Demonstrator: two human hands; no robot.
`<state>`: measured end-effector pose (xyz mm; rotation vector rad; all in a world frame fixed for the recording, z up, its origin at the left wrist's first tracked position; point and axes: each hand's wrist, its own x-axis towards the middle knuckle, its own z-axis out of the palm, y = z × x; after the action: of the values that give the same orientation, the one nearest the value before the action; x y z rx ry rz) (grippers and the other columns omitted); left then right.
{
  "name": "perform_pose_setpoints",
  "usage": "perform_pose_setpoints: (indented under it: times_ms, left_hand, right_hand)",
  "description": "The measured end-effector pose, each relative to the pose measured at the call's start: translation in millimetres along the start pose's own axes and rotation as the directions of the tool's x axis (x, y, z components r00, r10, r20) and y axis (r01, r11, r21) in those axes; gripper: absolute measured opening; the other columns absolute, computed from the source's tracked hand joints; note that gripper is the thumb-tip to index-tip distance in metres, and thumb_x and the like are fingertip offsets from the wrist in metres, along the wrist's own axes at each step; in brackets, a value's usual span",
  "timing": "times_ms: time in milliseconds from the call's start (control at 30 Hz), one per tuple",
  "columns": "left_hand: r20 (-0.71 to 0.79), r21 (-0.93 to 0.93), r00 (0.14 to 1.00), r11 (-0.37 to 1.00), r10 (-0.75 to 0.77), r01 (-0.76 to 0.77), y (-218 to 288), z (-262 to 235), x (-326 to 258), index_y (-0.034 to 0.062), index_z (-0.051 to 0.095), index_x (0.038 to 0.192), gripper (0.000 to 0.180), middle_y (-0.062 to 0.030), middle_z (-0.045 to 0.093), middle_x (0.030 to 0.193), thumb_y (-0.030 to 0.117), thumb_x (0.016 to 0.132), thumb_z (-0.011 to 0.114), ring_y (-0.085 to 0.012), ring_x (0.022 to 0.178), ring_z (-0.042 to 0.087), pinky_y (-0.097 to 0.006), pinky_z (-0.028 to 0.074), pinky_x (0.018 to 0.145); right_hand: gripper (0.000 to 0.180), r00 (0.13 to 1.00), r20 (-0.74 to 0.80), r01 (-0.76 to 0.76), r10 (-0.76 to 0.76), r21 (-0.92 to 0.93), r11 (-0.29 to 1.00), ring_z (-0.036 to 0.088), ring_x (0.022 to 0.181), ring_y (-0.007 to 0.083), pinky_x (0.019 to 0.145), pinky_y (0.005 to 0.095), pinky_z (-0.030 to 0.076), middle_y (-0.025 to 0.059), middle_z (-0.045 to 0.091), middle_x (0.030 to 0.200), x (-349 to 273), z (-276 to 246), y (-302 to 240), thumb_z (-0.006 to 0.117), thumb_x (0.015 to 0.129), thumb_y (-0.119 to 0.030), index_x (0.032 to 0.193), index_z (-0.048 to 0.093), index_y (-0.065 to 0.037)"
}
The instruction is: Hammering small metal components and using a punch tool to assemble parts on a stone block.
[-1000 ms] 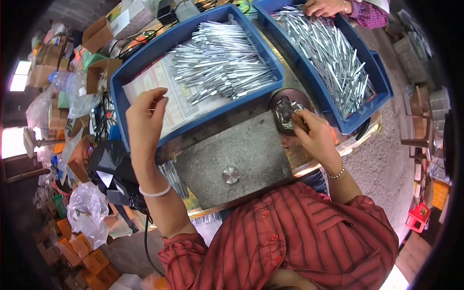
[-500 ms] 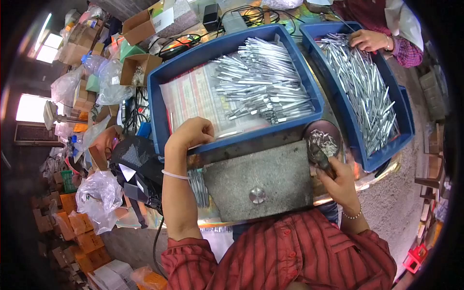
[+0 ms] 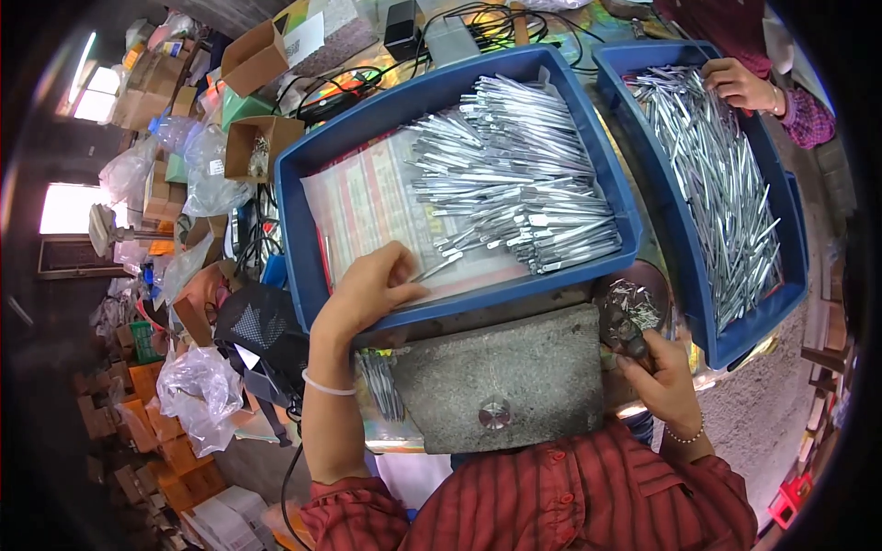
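Observation:
My left hand (image 3: 372, 286) is over the near left part of a blue tray (image 3: 441, 310). Its thumb and forefinger are apart, close to the end of a thin silver metal strip (image 3: 443, 266) on the printed sheet. Many similar strips (image 3: 524, 174) lie heaped in the tray's right half. My right hand (image 3: 663, 378) is closed round a dark, rounded tool (image 3: 630, 340), whose exact kind I cannot make out. The tool is over a round dark dish (image 3: 658, 274) holding small silver pieces (image 3: 634, 303). Between my hands lies a grey metal slab (image 3: 496, 367) with a shiny round disc (image 3: 493, 414).
A second blue tray (image 3: 722, 347) of silver strips stands at right, with a co-worker's hand (image 3: 735, 84) in it. A small strip bundle (image 3: 379, 386) lies left of the slab. Cables (image 3: 487, 32), cardboard boxes (image 3: 254, 57) and a black mesh bag (image 3: 257, 321) crowd the back and left.
The view has shifted a little. My left hand has come nearer, its thumb and finger have parted, and the strip beside it now lies more slanted. My right hand still grips the dark tool.

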<state>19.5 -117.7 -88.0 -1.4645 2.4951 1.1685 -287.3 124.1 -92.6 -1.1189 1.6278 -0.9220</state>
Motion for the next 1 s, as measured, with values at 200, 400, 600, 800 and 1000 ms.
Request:
perform_pose_setpoints:
  times_ms: [200,400,600,800,1000]
  left_hand:
    - [0.061,0.155,0.995,0.984,0.08,-0.088,-1.4,3.0,2.0,-0.0009,0.054,0.075,0.019,-0.0146,0.056,0.072,0.009,0.068,0.068,-0.0265,0.068,0.055,-0.034,0.043,0.062]
    - [-0.459,0.252,0.888,0.962,0.022,0.106,38.6,-3.7,-54.9,-0.0015,0.052,0.075,0.017,-0.0109,0.056,0.064,0.007,0.071,0.066,-0.021,0.058,0.055,-0.032,0.044,0.054]
    - [-0.579,-0.239,0.815,0.962,-0.033,-0.131,73.3,62.3,-122.1,0.0026,0.053,0.086,0.017,-0.0064,0.056,0.068,0.003,0.076,0.067,-0.0114,0.053,0.057,-0.023,0.045,0.049]
    - [-0.617,-0.273,0.786,0.926,0.039,-0.26,75.3,97.4,-150.6,-0.0018,0.058,0.096,0.021,-0.0084,0.056,0.077,-0.006,0.076,0.063,-0.0128,0.064,0.055,-0.022,0.045,0.058]
    - [-0.652,-0.256,0.755,0.916,0.072,-0.309,67.1,115.0,-158.9,0.0001,0.058,0.092,0.018,-0.008,0.056,0.079,-0.005,0.076,0.063,-0.0126,0.064,0.054,-0.022,0.044,0.057]
  right_hand:
    - [0.008,0.999,0.035,0.034,-0.032,-0.054,0.998,0.033,0.056,0.0037,0.048,0.0223,0.026,-0.0041,0.04,0.06,1.7,4.4,-15.6,0.059,0.076,-0.001,0.083,0.055,0.0]
    - [0.016,0.97,-0.163,0.095,-0.18,-0.429,0.898,0.047,0.056,0.0209,0.052,0.0296,0.036,0.011,0.05,0.069,12.4,-1.6,-20.8,0.059,0.073,0.0,0.088,0.053,0.002]
    - [0.019,0.926,-0.227,0.126,-0.302,-0.567,0.814,0.054,0.078,0.0386,0.066,0.0415,0.043,0.0186,0.054,0.088,25.1,4.3,-9.1,0.059,0.074,-0.002,0.093,0.054,0.002]
    - [0.014,0.933,-0.193,0.104,-0.303,-0.661,0.743,0.053,0.077,0.0402,0.065,0.0435,0.041,0.0202,0.053,0.081,34.2,3.3,11.9,0.058,0.074,-0.003,0.085,0.051,0.002]
    - [0.011,0.917,-0.206,0.131,-0.342,-0.654,0.745,0.05,0.071,0.0412,0.061,0.0425,0.039,0.0213,0.051,0.075,30.7,2.8,13.3,0.057,0.074,-0.002,0.079,0.049,0.004]
